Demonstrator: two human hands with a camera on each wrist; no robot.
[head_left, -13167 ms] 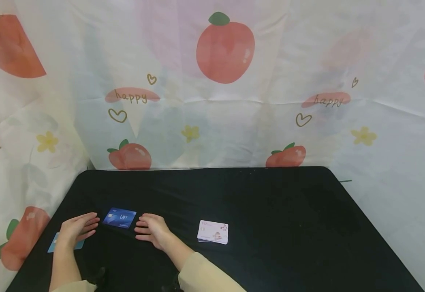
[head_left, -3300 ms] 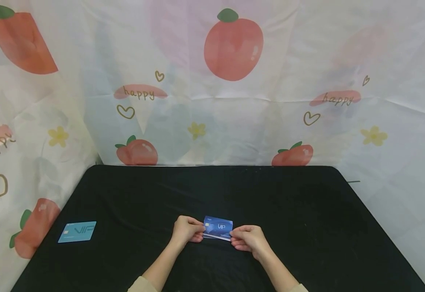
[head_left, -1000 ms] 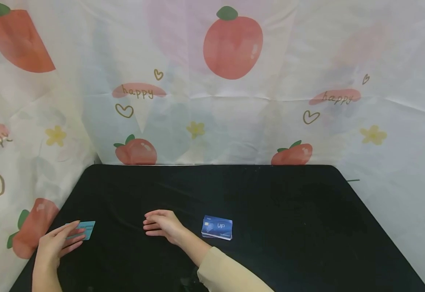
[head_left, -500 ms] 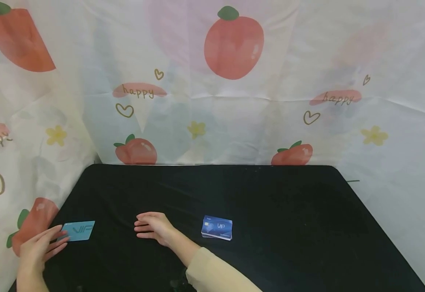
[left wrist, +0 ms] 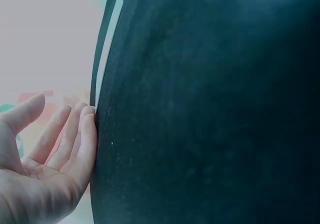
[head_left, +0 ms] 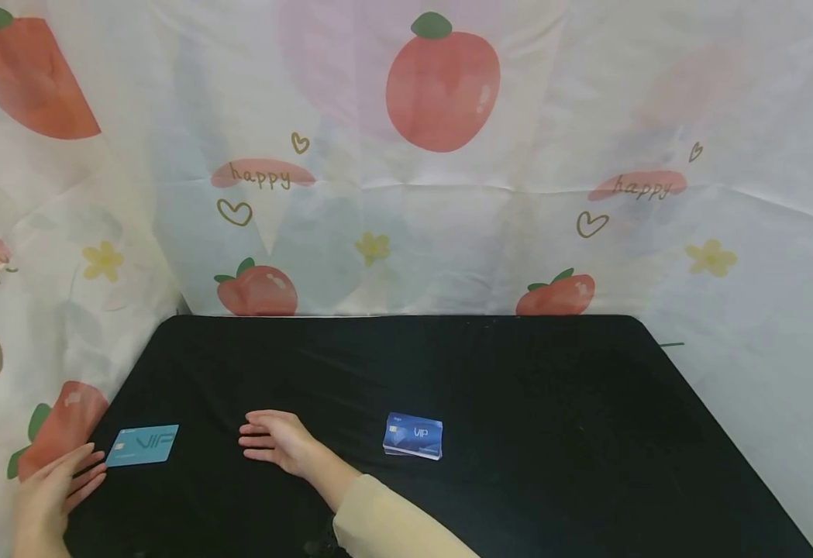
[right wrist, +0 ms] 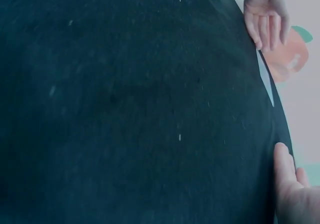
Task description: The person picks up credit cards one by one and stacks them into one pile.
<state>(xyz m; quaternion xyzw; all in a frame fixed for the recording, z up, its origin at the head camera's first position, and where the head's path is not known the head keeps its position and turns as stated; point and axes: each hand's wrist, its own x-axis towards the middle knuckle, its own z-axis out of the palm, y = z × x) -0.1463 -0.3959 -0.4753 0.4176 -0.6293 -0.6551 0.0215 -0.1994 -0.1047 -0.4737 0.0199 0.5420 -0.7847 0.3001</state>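
Note:
A light-blue VIP card point(head_left: 142, 446) lies flat at the left side of the black table. Just at its left edge is my left hand point(head_left: 57, 488), fingers extended and relaxed. The left wrist view shows those fingertips right by the near end of the card point(left wrist: 108, 49), which appears edge-on. My right hand point(head_left: 284, 446) is held to the right of the card, fingers straight and pointing left, with nothing in it. In the right wrist view the card point(right wrist: 265, 79) lies between both hands. A neat stack of cards point(head_left: 413, 435) with a dark-blue VIP card on top sits further right.
The black-covered table point(head_left: 552, 434) has rounded far corners. Behind it and along the left hangs a white curtain point(head_left: 476, 240) printed with fruit, hearts and flowers.
Earlier, both hands put the dark-blue card onto the pink-topped stack at centre. Since then they have moved left; my left hand slid off the light-blue card to its left edge, my right drifted left.

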